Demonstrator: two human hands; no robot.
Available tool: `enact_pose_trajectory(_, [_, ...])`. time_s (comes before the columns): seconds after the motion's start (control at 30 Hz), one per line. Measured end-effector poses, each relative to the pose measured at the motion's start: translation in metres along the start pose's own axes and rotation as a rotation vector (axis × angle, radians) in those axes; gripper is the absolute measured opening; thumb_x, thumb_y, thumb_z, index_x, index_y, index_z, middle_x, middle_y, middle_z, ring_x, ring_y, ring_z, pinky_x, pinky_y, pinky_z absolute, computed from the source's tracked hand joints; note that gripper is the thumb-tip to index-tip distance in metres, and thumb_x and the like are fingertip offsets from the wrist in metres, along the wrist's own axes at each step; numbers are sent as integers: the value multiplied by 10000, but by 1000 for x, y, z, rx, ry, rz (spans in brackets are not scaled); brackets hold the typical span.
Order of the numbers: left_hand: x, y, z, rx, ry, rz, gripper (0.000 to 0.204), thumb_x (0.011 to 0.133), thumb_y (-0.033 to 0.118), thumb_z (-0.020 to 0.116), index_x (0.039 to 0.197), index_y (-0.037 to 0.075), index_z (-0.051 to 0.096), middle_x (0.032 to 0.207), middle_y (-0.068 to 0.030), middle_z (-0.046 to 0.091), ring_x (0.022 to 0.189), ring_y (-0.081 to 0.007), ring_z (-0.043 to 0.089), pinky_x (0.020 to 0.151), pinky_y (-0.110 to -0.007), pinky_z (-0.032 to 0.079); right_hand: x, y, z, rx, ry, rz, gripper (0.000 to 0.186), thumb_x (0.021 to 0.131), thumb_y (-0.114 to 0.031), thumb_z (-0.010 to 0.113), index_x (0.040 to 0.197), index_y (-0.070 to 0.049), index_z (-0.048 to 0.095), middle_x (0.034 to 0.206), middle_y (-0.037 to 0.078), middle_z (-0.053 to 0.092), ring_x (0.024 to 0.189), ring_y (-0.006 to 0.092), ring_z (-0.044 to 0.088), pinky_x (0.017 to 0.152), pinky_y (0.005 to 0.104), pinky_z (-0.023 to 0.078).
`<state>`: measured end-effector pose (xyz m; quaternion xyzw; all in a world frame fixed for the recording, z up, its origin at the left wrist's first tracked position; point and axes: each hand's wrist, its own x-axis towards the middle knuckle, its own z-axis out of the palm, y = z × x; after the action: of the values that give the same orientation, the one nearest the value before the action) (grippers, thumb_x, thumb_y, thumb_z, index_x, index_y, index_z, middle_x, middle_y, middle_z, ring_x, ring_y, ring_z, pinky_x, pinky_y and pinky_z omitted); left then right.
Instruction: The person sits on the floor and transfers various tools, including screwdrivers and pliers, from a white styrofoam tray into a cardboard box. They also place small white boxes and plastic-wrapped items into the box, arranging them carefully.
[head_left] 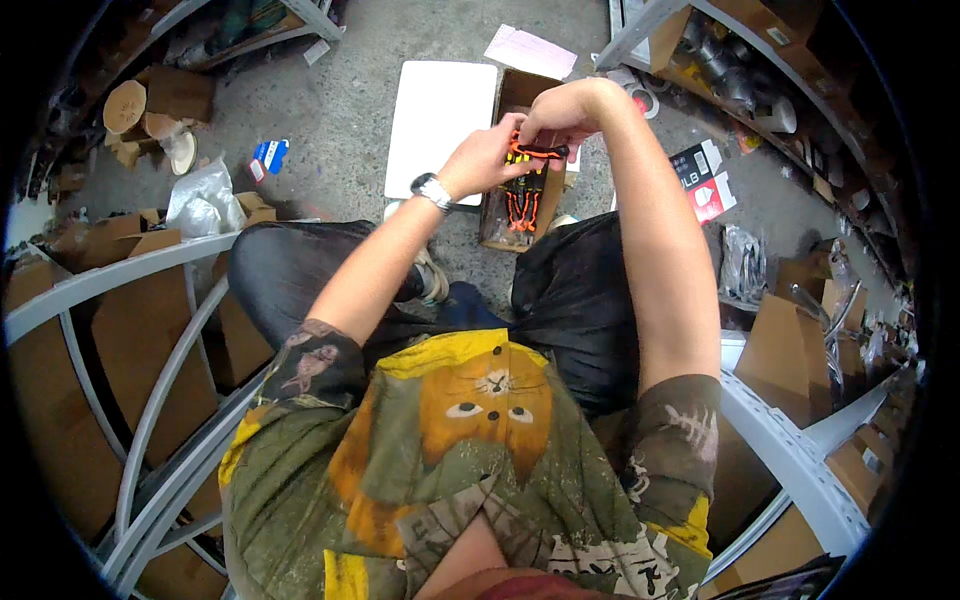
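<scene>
Our left grip clamps an orange-black tool, just beside our right grip. The right's hold we cannot tell.

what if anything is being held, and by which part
An orange-and-black tool is held in the left hand, seemingly by its handle. The right hand is at it too, but its exact grip is hidden.

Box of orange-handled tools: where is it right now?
In the head view, the box is on the floor at upper middle, partly hidden beneath the left hand and right hand, just right of the white panel.
</scene>
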<state>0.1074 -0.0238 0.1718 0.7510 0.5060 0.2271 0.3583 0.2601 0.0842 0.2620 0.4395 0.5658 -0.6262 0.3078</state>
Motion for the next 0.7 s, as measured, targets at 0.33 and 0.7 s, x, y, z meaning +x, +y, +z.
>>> enact_pose_trajectory(0.33, [-33, -16, 87, -300, 351, -346, 382, 970, 348, 544, 1075, -18, 511, 902, -260, 658, 932, -453, 629, 759, -491, 501, 104, 6, 30, -419, 832, -11, 444, 884, -362, 658, 1184, -34, 664, 1202, 146, 673, 1080, 350, 656, 917, 429, 535])
enact_pose_trajectory(0.7, [-126, -188, 125, -1067, 313, -1256, 764, 979, 626, 350, 1476, 48, 317, 1257, -151, 602, 901, -335, 672, 704, -489, 586, 224, 113, 122, 72, 645, 367, 405, 974, -216, 487, 1302, -2, 591, 1459, 163, 440, 1352, 371, 410, 1066, 459, 413])
